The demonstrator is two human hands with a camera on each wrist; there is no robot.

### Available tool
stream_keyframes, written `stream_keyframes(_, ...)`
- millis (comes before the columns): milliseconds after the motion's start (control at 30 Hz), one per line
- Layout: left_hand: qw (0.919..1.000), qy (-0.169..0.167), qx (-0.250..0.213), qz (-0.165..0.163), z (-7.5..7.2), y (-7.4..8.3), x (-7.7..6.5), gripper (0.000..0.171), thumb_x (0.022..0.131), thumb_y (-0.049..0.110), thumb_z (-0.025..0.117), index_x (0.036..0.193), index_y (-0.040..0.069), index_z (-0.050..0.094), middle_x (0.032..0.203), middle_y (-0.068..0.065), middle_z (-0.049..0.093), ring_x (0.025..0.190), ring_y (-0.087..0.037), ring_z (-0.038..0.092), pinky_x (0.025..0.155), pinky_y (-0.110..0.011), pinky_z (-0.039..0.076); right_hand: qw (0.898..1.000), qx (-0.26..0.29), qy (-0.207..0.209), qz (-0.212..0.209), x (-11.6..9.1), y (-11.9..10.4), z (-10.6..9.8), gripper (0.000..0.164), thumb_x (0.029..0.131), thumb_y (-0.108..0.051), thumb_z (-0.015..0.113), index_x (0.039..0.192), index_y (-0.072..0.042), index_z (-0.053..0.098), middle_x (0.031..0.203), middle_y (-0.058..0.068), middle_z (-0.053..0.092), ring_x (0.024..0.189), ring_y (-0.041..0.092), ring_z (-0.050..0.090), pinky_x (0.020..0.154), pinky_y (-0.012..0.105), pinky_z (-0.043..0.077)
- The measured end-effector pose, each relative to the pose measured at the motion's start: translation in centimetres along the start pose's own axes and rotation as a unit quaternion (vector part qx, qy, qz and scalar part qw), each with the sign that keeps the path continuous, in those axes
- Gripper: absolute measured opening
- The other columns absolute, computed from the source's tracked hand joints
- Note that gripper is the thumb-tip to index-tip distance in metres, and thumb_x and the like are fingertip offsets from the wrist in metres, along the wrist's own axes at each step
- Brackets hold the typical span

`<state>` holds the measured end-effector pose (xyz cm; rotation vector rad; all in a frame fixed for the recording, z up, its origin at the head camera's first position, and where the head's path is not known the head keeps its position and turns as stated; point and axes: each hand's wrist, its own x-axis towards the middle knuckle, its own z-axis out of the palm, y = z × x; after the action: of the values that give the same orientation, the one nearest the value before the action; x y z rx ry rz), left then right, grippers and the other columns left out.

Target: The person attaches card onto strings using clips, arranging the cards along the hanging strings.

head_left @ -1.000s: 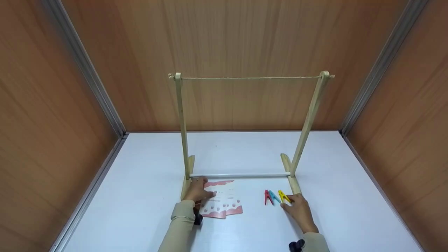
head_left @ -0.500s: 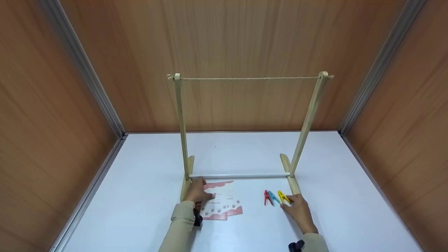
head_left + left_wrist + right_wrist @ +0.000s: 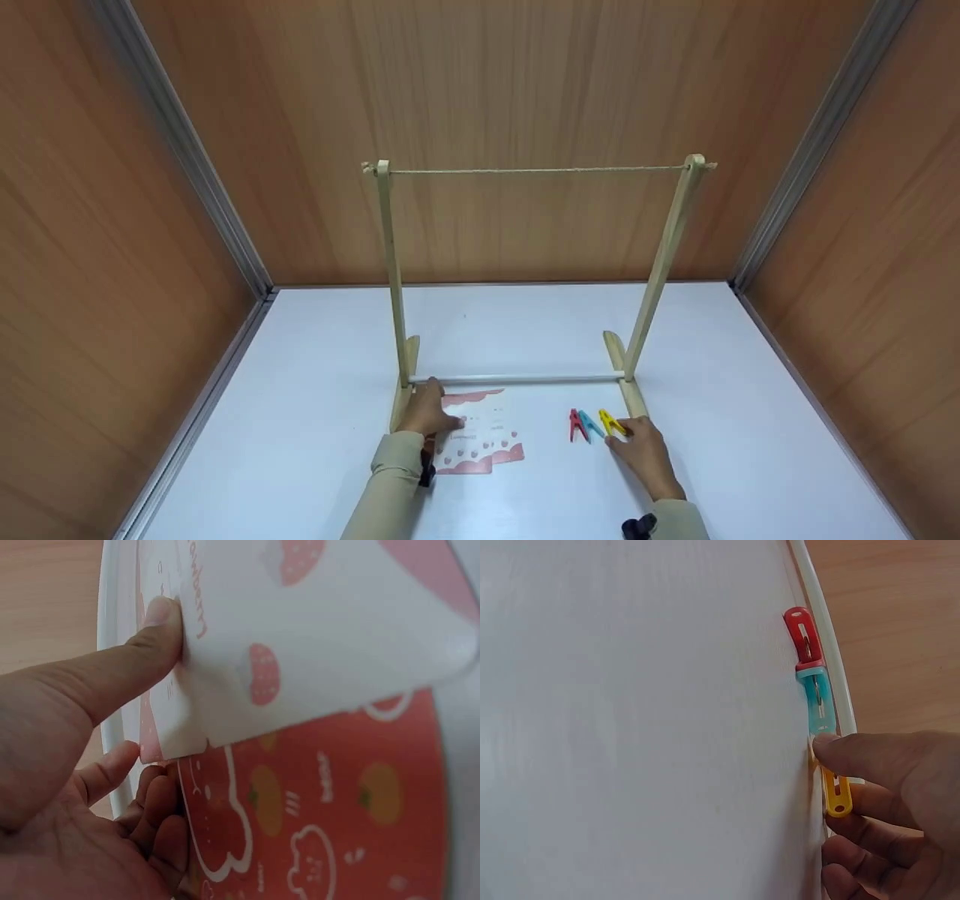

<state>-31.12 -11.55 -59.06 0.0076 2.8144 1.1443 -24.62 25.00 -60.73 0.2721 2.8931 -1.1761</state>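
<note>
A wooden drying rack [image 3: 525,277] is stood mid-table, a string [image 3: 536,170] stretched between its two uprights up top and a white rod [image 3: 517,379] run across low down, so there's a line ready at hanging height. The white table [image 3: 315,420] is boxed in by wood-look walls [image 3: 112,187] with metal trim on three sides. Just in front of the rack's left foot, toward the near edge, a small stack of pink-and-white cards [image 3: 480,435] with strawberry prints is lying flat. The top card [image 3: 315,637] is being peeled up at its left edge by the left hand [image 3: 426,411], thumb on top and curled fingers tucked under, probably because a flat card can't be grabbed any other way. Over by the rack's right foot, three pegs are lined up side by side: red peg [image 3: 575,424], blue peg [image 3: 590,424], yellow peg [image 3: 611,423]. The yellow peg is pinched by the right hand [image 3: 645,454], fingertip on it and the other fingers curled below; it's the closest one.
</note>
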Motion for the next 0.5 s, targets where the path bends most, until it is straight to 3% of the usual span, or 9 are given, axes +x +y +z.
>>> stream_keyframes(100,0.9999,0.005,0.007,0.009,-0.13,0.36,-0.31,0.069,0.063,0.013,0.089,0.118,-0.005,0.051,0.106,-0.019,0.061,0.099,-0.035,0.060,0.090,-0.047,0.049,1.000,-0.003,0.004,-0.004,0.04,0.03,0.01,0.041,0.083,-0.014,0.072,0.116,0.009,0.063,0.099,0.015,0.058,0.094,0.027,0.058,0.085,0.045,0.048)
stream_keyframes(300,1.0000,0.004,-0.002,-0.008,-0.09,0.56,-0.56,0.089,0.066,0.011,0.088,0.138,-0.007,0.039,0.127,-0.023,0.057,0.120,-0.041,0.053,0.102,-0.050,0.043,1.000,0.008,-0.012,0.014,0.25,-0.12,-0.12,0.043,0.085,-0.014,0.069,0.120,0.009,0.060,0.101,0.015,0.058,0.094,0.025,0.057,0.085,0.043,0.048)
stream_keyframes(500,0.9993,0.015,-0.026,-0.021,0.32,0.56,-0.58,0.079,0.065,0.008,0.087,0.130,-0.006,0.045,0.124,-0.023,0.058,0.116,-0.040,0.055,0.097,-0.050,0.046,0.999,0.023,-0.012,0.018,0.18,-0.14,-0.48,0.042,0.087,-0.011,0.064,0.122,0.010,0.058,0.106,0.020,0.059,0.098,0.028,0.057,0.087,0.046,0.048)
